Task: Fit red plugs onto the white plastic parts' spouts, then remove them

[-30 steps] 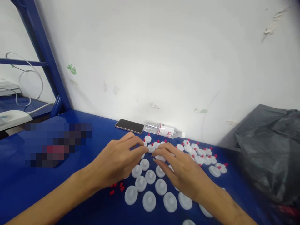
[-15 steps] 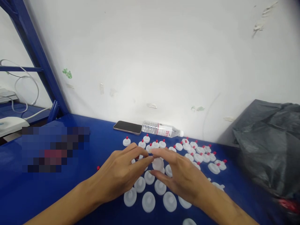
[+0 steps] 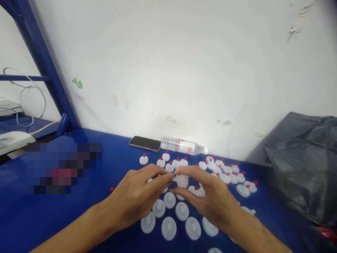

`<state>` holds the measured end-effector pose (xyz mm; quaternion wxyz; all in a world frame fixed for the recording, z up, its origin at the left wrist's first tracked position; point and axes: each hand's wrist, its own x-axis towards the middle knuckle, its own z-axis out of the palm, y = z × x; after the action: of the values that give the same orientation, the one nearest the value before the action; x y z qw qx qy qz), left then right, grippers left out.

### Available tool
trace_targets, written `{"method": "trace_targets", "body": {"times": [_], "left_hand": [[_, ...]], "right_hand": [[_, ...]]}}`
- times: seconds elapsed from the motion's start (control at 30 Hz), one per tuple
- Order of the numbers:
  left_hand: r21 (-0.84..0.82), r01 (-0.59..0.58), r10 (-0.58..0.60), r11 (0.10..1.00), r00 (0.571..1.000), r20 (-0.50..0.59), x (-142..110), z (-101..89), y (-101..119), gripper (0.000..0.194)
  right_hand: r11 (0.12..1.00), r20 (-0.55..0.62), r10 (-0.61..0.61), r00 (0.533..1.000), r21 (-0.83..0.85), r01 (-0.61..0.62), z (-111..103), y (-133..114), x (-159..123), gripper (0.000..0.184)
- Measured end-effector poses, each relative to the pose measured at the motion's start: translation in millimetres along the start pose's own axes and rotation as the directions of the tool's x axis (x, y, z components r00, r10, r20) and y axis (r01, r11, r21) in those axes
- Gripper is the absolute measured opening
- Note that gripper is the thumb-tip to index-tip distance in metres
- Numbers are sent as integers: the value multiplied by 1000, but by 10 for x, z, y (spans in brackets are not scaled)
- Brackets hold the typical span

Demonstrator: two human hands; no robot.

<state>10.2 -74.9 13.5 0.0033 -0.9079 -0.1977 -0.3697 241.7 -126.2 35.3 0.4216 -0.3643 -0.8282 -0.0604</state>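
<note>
Nearest, bare white pieces (image 3: 169, 228) lie in loose rows on the blue counter (image 3: 110, 242), wide flange down and spout upward; probably they are set this way because the broad side sits steady and leaves each spout easy to reach.

Just beyond, the left hand (image 3: 138, 193) and right hand (image 3: 212, 188) meet above the counter, among the rows; one white piece (image 3: 182, 181) is between them, its narrow end turned toward the left hand; the right fingers curve about it and appear to grasp its body, likely to steady it; the left fingers are drawn close together at the narrow end, though I cannot tell whether they pinch it or something small there. Beside the left wrist lies a red bit (image 3: 112, 189), seemingly within easy reach of that hand.

Farther off, red-tipped pieces (image 3: 143, 160) stand behind the hands, with more crowded to the right (image 3: 225, 178); the gathering apart suggests a way of keeping capped from uncapped.

At the back, a phone (image 3: 144, 143) lies flat and a clear bottle (image 3: 183, 146) lies on its side, both along the wall (image 3: 168, 70), presumably out of the way; a dark bag (image 3: 302, 168) slumps at far right.
</note>
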Motion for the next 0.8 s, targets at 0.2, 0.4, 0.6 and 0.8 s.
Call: {"method": "trace_targets", "body": {"times": [0.2,0.4,0.6,0.8], "left_hand": [[-4,68,-68,998,997,46,-47,44,43,34],[-19,101,-101,995,995,21,-28,99,108,29],[-249,237,-261,939,963,-69,14,95,103,22],[-116,269,-275,956,961,-36,7,138,89,20]], "right_hand": [[997,33,-39,999,-72,41,-6,2,-30,33],[984,100,-101,990,-135,114,-71,-10,-67,51],[996,42,44,998,-74,-40,-101,-46,21,42],[998,26,14,1000,-67,-12,-74,-5,5,28]]}}
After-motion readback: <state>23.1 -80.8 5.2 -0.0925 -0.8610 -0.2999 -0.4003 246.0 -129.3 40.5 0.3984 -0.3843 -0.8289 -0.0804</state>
